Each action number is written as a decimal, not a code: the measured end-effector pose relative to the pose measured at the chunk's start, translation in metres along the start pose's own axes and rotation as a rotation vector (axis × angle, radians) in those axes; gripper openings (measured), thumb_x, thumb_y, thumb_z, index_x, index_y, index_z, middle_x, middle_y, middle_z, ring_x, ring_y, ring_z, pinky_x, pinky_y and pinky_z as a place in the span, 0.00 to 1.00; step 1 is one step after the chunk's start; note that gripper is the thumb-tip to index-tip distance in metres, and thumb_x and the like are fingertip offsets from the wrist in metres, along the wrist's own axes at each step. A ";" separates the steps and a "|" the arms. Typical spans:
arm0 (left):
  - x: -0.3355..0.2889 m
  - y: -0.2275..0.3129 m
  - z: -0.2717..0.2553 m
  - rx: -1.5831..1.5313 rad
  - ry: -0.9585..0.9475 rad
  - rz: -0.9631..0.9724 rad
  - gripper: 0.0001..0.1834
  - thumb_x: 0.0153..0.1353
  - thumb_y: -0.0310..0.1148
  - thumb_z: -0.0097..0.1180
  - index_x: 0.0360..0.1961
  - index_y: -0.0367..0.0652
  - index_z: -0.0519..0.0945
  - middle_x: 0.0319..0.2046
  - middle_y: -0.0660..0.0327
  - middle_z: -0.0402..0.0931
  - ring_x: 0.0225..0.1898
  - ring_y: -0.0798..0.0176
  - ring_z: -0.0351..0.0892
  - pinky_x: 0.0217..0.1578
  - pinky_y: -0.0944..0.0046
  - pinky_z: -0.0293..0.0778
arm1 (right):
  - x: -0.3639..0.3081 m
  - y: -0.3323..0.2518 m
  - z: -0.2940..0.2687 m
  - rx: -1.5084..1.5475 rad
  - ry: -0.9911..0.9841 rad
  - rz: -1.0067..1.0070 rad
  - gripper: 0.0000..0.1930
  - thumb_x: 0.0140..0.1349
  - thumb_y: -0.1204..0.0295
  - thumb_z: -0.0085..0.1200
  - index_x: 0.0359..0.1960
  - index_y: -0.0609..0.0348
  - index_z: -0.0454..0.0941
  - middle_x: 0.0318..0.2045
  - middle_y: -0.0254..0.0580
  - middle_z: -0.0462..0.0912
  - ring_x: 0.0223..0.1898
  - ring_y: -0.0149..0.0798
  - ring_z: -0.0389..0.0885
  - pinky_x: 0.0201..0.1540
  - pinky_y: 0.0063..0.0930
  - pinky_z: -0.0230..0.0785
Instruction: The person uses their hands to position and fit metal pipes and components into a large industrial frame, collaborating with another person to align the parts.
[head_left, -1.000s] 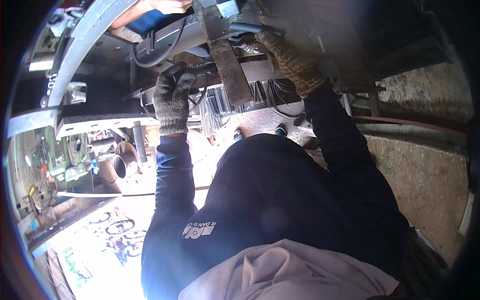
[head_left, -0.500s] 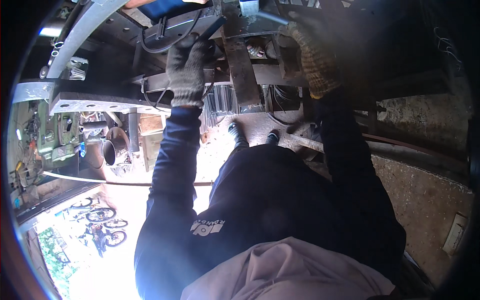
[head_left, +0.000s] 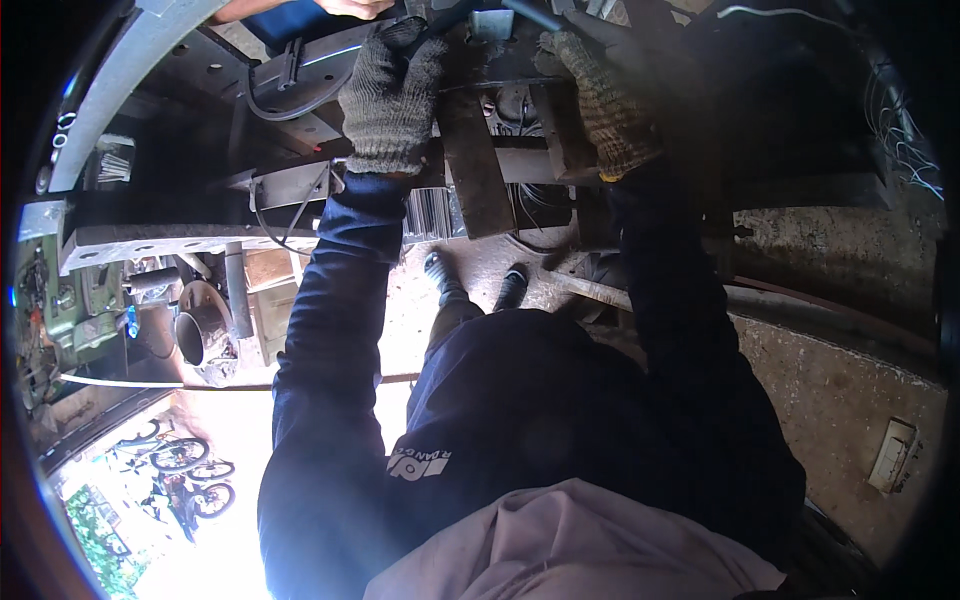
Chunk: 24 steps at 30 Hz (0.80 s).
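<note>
My left hand (head_left: 388, 110), in a knitted grey work glove, is closed around a short dark bar (head_left: 450, 18) that points up to the right. My right hand (head_left: 602, 110), gloved alike, grips the end of a slim grey-blue rod (head_left: 533, 13). The rod slants up to the left, toward a small pale metal block (head_left: 492, 24) on the dark steel workbench (head_left: 490, 68). Both hands are over the bench, one on each side of an upright dark metal plate (head_left: 475, 170). The far ends of bar and rod run out at the upper edge.
Another person's hand (head_left: 352, 6) shows at the top. A dark cable (head_left: 290, 112) loops beside my left hand. Thin metal rods (head_left: 428, 215) lie below the bench. At left are a drilled steel beam (head_left: 190, 238), a green machine (head_left: 90, 310) and a wide pipe (head_left: 203, 330). Bicycles (head_left: 185, 470) stand outside.
Both hands have moved up slightly in the picture, with the bar and rod still in them. The view has shifted, and the other person's hand shows more.
</note>
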<state>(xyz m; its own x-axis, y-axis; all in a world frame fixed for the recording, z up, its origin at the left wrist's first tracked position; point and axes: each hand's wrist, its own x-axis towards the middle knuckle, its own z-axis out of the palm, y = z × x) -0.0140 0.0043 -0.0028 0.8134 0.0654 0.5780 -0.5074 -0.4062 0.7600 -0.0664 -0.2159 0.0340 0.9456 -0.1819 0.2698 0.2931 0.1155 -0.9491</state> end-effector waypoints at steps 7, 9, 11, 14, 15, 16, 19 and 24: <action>0.007 0.008 -0.006 0.034 -0.115 0.023 0.20 0.64 0.37 0.70 0.54 0.43 0.84 0.46 0.56 0.87 0.46 0.64 0.86 0.49 0.63 0.79 | -0.002 -0.011 0.007 0.009 -0.007 0.128 0.19 0.75 0.69 0.56 0.63 0.61 0.75 0.37 0.28 0.78 0.38 0.23 0.75 0.41 0.20 0.72; 0.008 0.006 -0.008 0.015 -0.114 0.025 0.20 0.64 0.37 0.70 0.55 0.42 0.84 0.47 0.56 0.87 0.46 0.64 0.86 0.50 0.63 0.79 | -0.002 -0.010 0.007 -0.039 -0.016 0.030 0.19 0.75 0.69 0.56 0.63 0.62 0.74 0.37 0.28 0.78 0.37 0.22 0.75 0.40 0.19 0.71; 0.007 0.003 -0.007 -0.038 -0.113 0.037 0.20 0.64 0.36 0.70 0.55 0.41 0.83 0.48 0.57 0.87 0.47 0.65 0.86 0.51 0.63 0.79 | 0.003 0.009 -0.002 -0.061 -0.044 -0.064 0.19 0.73 0.69 0.58 0.61 0.64 0.76 0.39 0.31 0.80 0.39 0.23 0.77 0.41 0.18 0.73; 0.003 0.000 -0.007 -0.083 -0.111 0.033 0.21 0.64 0.34 0.70 0.57 0.39 0.83 0.49 0.57 0.87 0.48 0.65 0.85 0.52 0.63 0.78 | 0.019 0.052 -0.020 -0.094 -0.088 -0.140 0.18 0.70 0.71 0.62 0.58 0.66 0.78 0.43 0.37 0.85 0.42 0.27 0.83 0.44 0.21 0.77; 0.002 -0.001 -0.007 -0.066 -0.116 0.015 0.21 0.64 0.33 0.70 0.57 0.39 0.82 0.49 0.57 0.87 0.48 0.66 0.85 0.52 0.63 0.78 | 0.019 0.050 -0.020 -0.136 -0.078 -0.133 0.19 0.69 0.73 0.63 0.60 0.65 0.77 0.43 0.39 0.85 0.41 0.28 0.83 0.44 0.24 0.78; 0.000 -0.001 -0.009 -0.048 -0.122 -0.002 0.22 0.64 0.33 0.69 0.58 0.39 0.82 0.49 0.57 0.86 0.48 0.66 0.84 0.52 0.64 0.78 | 0.019 0.050 -0.019 -0.177 -0.068 -0.126 0.21 0.68 0.75 0.64 0.61 0.65 0.76 0.43 0.40 0.85 0.40 0.29 0.83 0.43 0.26 0.80; 0.001 0.003 -0.006 -0.069 -0.152 -0.036 0.22 0.64 0.32 0.69 0.58 0.38 0.81 0.50 0.57 0.86 0.48 0.67 0.84 0.52 0.64 0.78 | 0.017 0.063 -0.027 -0.040 -0.047 -0.092 0.22 0.68 0.75 0.63 0.62 0.64 0.75 0.43 0.41 0.85 0.41 0.29 0.83 0.44 0.25 0.80; -0.001 -0.001 -0.006 -0.091 -0.145 -0.026 0.21 0.64 0.29 0.69 0.58 0.37 0.81 0.50 0.58 0.86 0.45 0.69 0.83 0.50 0.66 0.78 | 0.013 0.049 -0.021 -0.061 -0.033 -0.092 0.21 0.68 0.75 0.63 0.61 0.64 0.75 0.42 0.40 0.85 0.41 0.29 0.84 0.43 0.25 0.79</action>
<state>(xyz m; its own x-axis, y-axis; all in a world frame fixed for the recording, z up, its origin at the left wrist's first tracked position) -0.0159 0.0104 -0.0019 0.8557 -0.0605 0.5140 -0.5042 -0.3212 0.8016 -0.0429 -0.2328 -0.0125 0.9195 -0.1568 0.3604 0.3705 0.0401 -0.9280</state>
